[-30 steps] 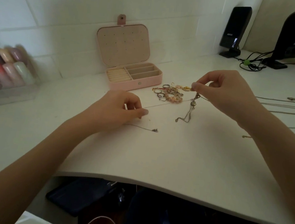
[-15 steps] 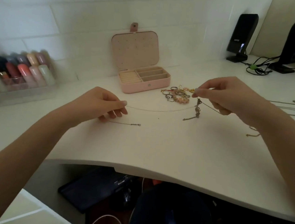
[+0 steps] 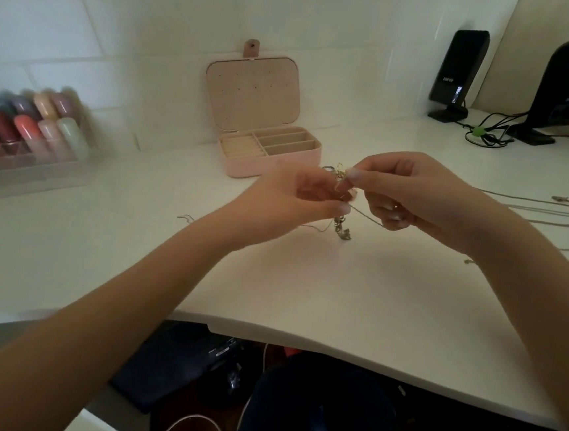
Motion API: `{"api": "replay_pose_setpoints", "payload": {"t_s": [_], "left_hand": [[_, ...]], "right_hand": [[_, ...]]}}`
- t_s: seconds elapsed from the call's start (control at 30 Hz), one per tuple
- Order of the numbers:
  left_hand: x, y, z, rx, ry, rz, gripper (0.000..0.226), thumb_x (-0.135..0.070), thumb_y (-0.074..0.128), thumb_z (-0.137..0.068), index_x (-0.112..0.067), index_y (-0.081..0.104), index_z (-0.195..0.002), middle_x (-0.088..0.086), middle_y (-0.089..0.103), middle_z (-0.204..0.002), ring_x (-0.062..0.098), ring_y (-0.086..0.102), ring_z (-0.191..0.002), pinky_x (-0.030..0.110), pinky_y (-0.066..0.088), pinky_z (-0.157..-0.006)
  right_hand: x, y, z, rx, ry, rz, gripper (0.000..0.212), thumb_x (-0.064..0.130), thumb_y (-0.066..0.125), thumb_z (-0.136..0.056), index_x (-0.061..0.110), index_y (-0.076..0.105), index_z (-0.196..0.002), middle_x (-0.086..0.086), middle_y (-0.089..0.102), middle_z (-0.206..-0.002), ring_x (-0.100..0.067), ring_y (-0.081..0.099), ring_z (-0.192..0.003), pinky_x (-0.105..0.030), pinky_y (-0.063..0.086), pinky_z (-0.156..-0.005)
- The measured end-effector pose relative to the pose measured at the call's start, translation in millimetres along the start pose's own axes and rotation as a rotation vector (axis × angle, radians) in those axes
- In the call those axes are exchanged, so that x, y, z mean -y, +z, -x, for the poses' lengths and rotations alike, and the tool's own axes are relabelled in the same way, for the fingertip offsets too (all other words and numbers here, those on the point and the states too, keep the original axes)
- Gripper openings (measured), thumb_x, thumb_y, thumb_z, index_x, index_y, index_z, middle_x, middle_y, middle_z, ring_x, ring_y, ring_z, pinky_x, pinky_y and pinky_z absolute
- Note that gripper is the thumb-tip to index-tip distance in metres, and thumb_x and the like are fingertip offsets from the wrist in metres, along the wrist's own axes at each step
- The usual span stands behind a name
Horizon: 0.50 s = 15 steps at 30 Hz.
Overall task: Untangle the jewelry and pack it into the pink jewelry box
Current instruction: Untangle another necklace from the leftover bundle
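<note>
The pink jewelry box [image 3: 282,167] stands open against the back wall, its lid upright and its compartments showing nothing inside. Just in front of it my left hand [image 3: 298,199] and my right hand [image 3: 412,195] meet above the white desk [image 3: 305,279]. Both pinch a thin silver chain [image 3: 362,213] whose tangled knot and charm [image 3: 342,230] dangle between them. A loose end of chain [image 3: 185,217] trails on the desk to the left. The pile of rings and bracelets [image 3: 335,171] is mostly hidden behind my fingers.
A clear organiser of coloured bottles [image 3: 28,134] sits at the far left. Two black speakers [image 3: 459,72] with cables [image 3: 486,133] stand at the back right. Several straightened chains [image 3: 558,211] lie along the right edge. The desk's curved front edge is near me.
My left hand slid right along the chain, from the desk's middle left up to the knot beside my right hand. The view shifted slightly.
</note>
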<state>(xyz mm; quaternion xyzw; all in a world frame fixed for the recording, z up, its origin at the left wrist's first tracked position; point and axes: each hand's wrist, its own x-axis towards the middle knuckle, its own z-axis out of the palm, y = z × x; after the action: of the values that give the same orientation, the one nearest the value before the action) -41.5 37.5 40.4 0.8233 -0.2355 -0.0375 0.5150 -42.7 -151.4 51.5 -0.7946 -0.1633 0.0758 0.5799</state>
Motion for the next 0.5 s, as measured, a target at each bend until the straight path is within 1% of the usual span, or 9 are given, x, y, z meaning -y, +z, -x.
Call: {"api": "replay_pose_setpoints", "payload": {"t_s": [0.07, 0.1, 0.17, 0.23, 0.27, 0.33, 0.43, 0.5], "left_hand": [[3, 7, -8, -0.024, 0.017, 0.056, 0.011, -0.007, 0.072, -0.082, -0.014, 0.071, -0.09, 0.002, 0.074, -0.086, 0.006, 0.067, -0.081, 0.021, 0.054, -0.082], [5, 7, -11, -0.034, 0.013, 0.095, 0.011, -0.006, 0.071, -0.082, -0.013, 0.072, -0.091, -0.001, 0.074, -0.083, 0.006, 0.068, -0.08, 0.019, 0.054, -0.079], [9, 7, -14, -0.026, -0.028, 0.202, 0.011, -0.006, 0.068, -0.084, -0.013, 0.074, -0.09, -0.001, 0.074, -0.08, 0.007, 0.069, -0.078, 0.018, 0.055, -0.076], [12, 8, -16, 0.019, -0.096, 0.32, 0.012, -0.007, 0.064, -0.085, -0.013, 0.073, -0.088, 0.002, 0.074, -0.08, 0.009, 0.07, -0.075, 0.019, 0.056, -0.073], [13, 8, -17, 0.05, -0.124, 0.354, 0.012, -0.007, 0.063, -0.085, -0.013, 0.073, -0.089, 0.002, 0.074, -0.08, 0.009, 0.07, -0.074, 0.019, 0.056, -0.071], [14, 9, -21, 0.112, -0.17, 0.382, 0.012, -0.008, 0.06, -0.088, -0.013, 0.071, -0.09, -0.001, 0.073, -0.08, 0.009, 0.069, -0.072, 0.02, 0.056, -0.071], [14, 10, -28, 0.172, -0.241, 0.416, 0.015, -0.006, 0.054, -0.093, -0.012, 0.066, -0.087, -0.001, 0.071, -0.083, 0.011, 0.068, -0.068, 0.022, 0.058, -0.07], [14, 9, -35, 0.187, -0.239, 0.416, 0.015, -0.002, 0.055, -0.092, -0.011, 0.066, -0.086, 0.001, 0.071, -0.084, 0.009, 0.065, -0.065, 0.019, 0.055, -0.065]], "right_hand": [[-1, -3, -2, -0.052, 0.006, 0.021, 0.026, 0.025, 0.061, -0.092, 0.001, 0.069, -0.09, 0.003, 0.036, -0.052, -0.01, 0.033, -0.048, -0.019, 0.03, -0.046], [-2, -4, -3, -0.103, 0.002, 0.053, 0.026, 0.026, 0.062, -0.092, 0.002, 0.07, -0.09, 0.002, 0.038, -0.053, -0.01, 0.035, -0.049, -0.02, 0.032, -0.048], [-5, -6, -5, -0.237, -0.028, 0.171, 0.022, 0.03, 0.063, -0.091, 0.012, 0.074, -0.086, 0.001, 0.044, -0.055, -0.01, 0.038, -0.052, -0.021, 0.034, -0.054], [-8, -6, -7, -0.328, -0.069, 0.283, 0.02, 0.034, 0.064, -0.09, 0.017, 0.074, -0.084, 0.0, 0.043, -0.055, -0.007, 0.035, -0.049, -0.016, 0.029, -0.048], [-10, -5, -8, -0.337, -0.092, 0.304, 0.02, 0.033, 0.065, -0.09, 0.016, 0.074, -0.084, 0.002, 0.041, -0.052, -0.005, 0.031, -0.045, -0.014, 0.026, -0.044], [-12, -4, -10, -0.325, -0.127, 0.332, 0.019, 0.029, 0.065, -0.09, 0.013, 0.073, -0.085, 0.007, 0.037, -0.046, -0.004, 0.028, -0.04, -0.012, 0.022, -0.041], [-16, -4, -16, -0.33, -0.143, 0.362, 0.018, 0.027, 0.065, -0.09, 0.013, 0.072, -0.084, 0.011, 0.033, -0.042, -0.005, 0.029, -0.04, -0.012, 0.023, -0.042], [-17, -5, -22, -0.338, -0.151, 0.339, 0.016, 0.026, 0.065, -0.09, 0.014, 0.072, -0.083, 0.011, 0.036, -0.042, -0.005, 0.032, -0.041, -0.014, 0.026, -0.044]]}}
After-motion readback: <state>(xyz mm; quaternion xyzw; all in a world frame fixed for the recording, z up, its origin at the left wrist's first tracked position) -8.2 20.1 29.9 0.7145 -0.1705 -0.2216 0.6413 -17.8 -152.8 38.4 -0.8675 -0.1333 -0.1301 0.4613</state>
